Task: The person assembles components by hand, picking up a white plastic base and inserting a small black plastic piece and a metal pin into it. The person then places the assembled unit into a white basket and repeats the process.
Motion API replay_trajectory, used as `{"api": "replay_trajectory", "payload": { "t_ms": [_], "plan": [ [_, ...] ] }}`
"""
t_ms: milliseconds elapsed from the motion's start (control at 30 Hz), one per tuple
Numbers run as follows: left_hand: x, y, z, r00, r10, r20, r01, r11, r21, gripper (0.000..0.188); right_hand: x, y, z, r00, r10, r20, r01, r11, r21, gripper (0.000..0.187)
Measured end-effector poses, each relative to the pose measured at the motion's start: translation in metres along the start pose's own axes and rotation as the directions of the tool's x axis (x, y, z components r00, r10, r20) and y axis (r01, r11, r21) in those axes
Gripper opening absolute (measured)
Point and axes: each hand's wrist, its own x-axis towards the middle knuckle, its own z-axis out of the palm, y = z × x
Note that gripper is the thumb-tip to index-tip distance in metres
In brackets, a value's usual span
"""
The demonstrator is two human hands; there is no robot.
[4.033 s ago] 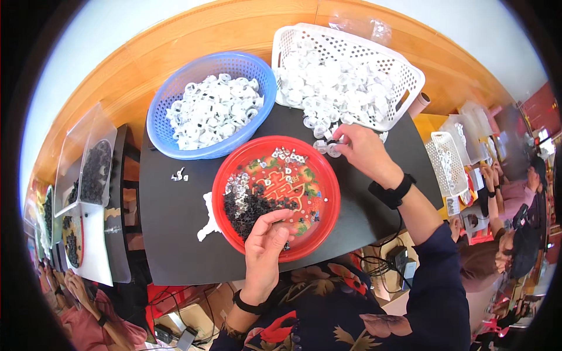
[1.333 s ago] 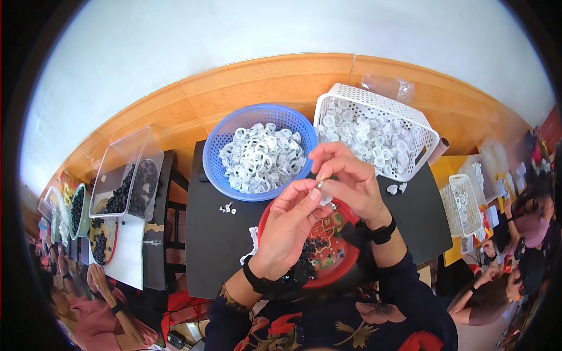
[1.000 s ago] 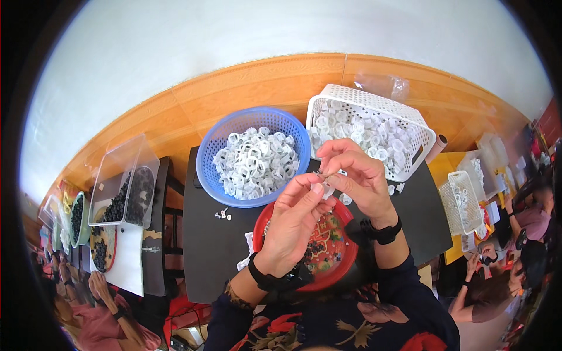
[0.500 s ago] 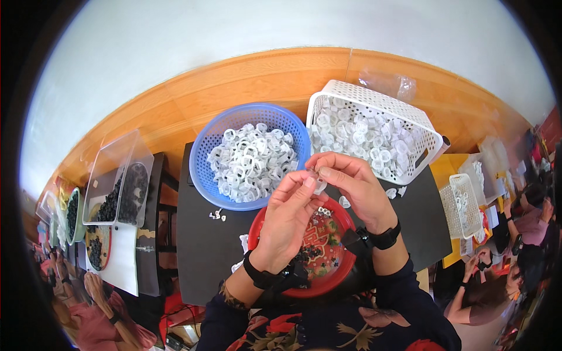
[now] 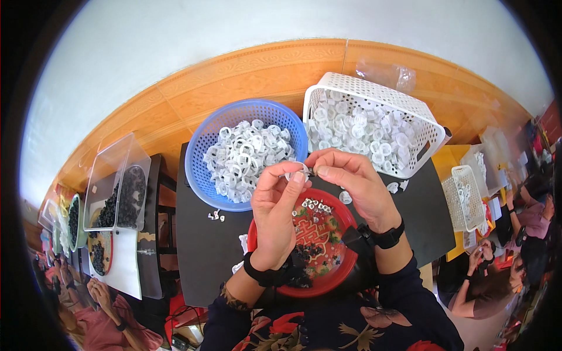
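Above a red round tray, my left hand pinches a whitish, ring-shaped plastic piece between thumb and fingers. My right hand is beside it, thumb and forefinger pressed together at the ring's right side. Whatever is between those right fingertips is too small to make out. Small white parts lie at the tray's far side, and small black parts lie nearer its front left. A blue round basket heaped with similar whitish ring pieces stands behind my left hand.
A tilted white rectangular basket of clear-white pieces stands at the back right. Loose pieces and small white bits lie on the dark table. Clear bin with black parts is at left. Other people work on both sides.
My hands have moved slightly apart and the left one has shifted left with the ring piece, now showing more of it. The small white parts in the tray are more exposed.
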Motion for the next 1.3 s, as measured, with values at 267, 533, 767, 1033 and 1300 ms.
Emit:
{"api": "replay_trajectory", "payload": {
  "t_ms": [267, 533, 767, 1033, 1300],
  "plan": [
    [-0.001, -0.010, 0.000, 0.997, 0.005, 0.072, -0.007, 1.000, 0.027, 0.009, 0.000, 0.004, 0.006, 0.991, -0.106, -0.082, 0.096, 0.988, -0.119, 0.015],
    [0.000, -0.012, -0.002, 0.992, -0.114, 0.056, 0.123, 0.976, -0.180, 0.007, -0.002, 0.005, 0.013, 0.930, -0.352, -0.105, 0.238, 0.794, -0.559, 0.015],
    [0.000, -0.018, -0.004, 0.995, -0.085, 0.045, 0.090, 0.987, -0.135, 0.007, -0.003, 0.006, 0.020, 0.828, -0.560, 0.013, 0.333, 0.475, -0.815, 0.007],
    [0.004, -0.016, -0.006, 0.993, -0.106, 0.051, 0.113, 0.980, -0.164, 0.007, 0.000, 0.006, 0.016, 0.852, -0.523, 0.015, 0.358, 0.563, -0.745, 0.007],
    [0.001, -0.014, -0.002, 0.996, -0.049, 0.069, 0.056, 0.994, -0.097, 0.011, -0.003, 0.005, 0.016, 0.879, -0.477, 0.011, 0.315, 0.562, -0.765, 0.006]
  ]
}}
